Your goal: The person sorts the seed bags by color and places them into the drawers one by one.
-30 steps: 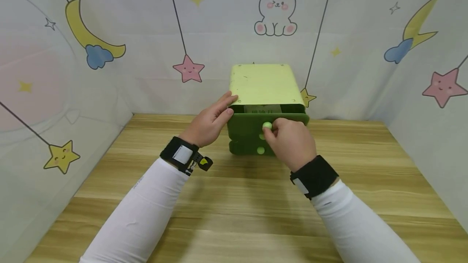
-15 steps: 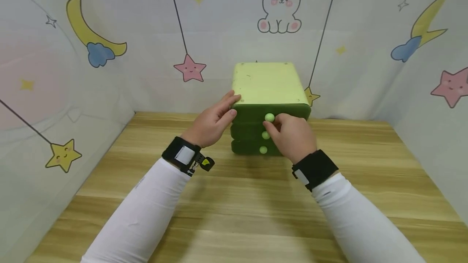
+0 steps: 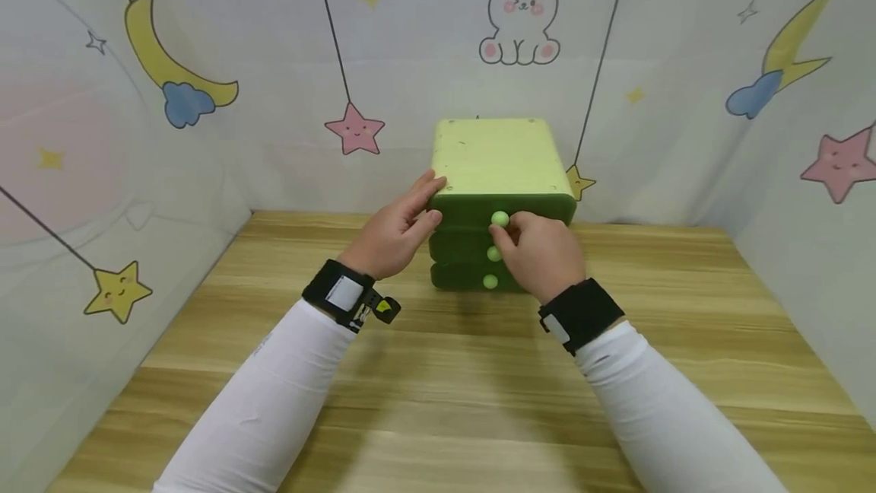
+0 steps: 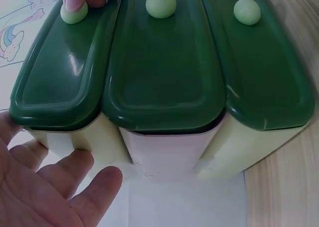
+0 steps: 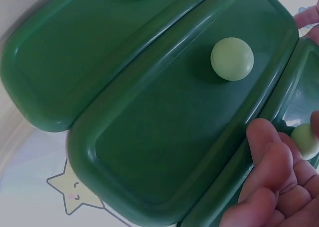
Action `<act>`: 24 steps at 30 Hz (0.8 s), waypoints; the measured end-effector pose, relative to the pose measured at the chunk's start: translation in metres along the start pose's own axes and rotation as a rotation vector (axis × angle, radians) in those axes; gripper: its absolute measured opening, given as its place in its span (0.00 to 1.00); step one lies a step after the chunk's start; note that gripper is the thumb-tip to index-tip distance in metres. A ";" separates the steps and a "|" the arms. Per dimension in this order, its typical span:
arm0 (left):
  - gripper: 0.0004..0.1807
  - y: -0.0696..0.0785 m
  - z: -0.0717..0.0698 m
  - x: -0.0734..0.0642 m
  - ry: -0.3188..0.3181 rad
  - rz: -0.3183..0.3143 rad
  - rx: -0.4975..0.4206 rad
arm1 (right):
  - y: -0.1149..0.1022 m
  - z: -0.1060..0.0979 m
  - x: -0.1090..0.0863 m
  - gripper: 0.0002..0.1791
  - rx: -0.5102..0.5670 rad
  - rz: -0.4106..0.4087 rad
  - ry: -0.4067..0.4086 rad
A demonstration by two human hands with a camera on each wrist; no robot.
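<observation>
A small light-green drawer cabinet (image 3: 499, 154) with three dark green drawer fronts stands on the wooden table. The top drawer (image 3: 465, 211) sits flush beneath the cabinet's top panel, and the drawers below it are in as well. My right hand (image 3: 547, 257) pinches the top drawer's round pale green knob (image 3: 500, 219) between thumb and fingers. The middle knob (image 4: 161, 4) and the bottom knob (image 4: 247, 11) are untouched. My left hand (image 3: 390, 234) rests along the cabinet's left side, its fingers (image 4: 72, 165) fairly straight against the side wall.
Wood-grain tabletop (image 3: 438, 402) runs in front of the cabinet and to both sides. Behind it hangs a pale cloth wall (image 3: 411, 82) printed with stars, a moon and a rabbit. Both wrists wear black straps (image 3: 582, 316).
The top drawer, which stood out a little with a gap under the cabinet top, has gone in flush. My right hand moved with its knob; the left hand stayed at the cabinet's side.
</observation>
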State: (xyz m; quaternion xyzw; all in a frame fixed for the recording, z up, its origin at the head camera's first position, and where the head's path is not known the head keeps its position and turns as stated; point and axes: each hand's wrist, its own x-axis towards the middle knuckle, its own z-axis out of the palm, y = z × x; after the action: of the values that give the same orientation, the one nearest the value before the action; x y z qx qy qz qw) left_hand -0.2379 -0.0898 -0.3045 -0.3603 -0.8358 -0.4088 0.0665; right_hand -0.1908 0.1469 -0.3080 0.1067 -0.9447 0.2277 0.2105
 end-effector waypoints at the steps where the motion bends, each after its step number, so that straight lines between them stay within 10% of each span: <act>1: 0.29 -0.001 0.001 -0.001 0.000 -0.001 -0.002 | 0.001 0.000 -0.001 0.18 0.007 -0.001 -0.003; 15: 0.35 0.013 0.002 -0.011 0.011 -0.035 -0.074 | 0.019 -0.008 -0.017 0.20 0.126 0.004 0.005; 24: 0.37 0.002 0.000 -0.033 0.120 -0.119 0.182 | 0.056 -0.018 -0.033 0.18 0.112 0.032 0.093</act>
State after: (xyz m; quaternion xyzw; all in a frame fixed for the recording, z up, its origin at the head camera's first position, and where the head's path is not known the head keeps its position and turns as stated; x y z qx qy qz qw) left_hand -0.2120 -0.1070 -0.3164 -0.2774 -0.8840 -0.3551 0.1244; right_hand -0.1716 0.2081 -0.3300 0.0924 -0.9212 0.2884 0.2442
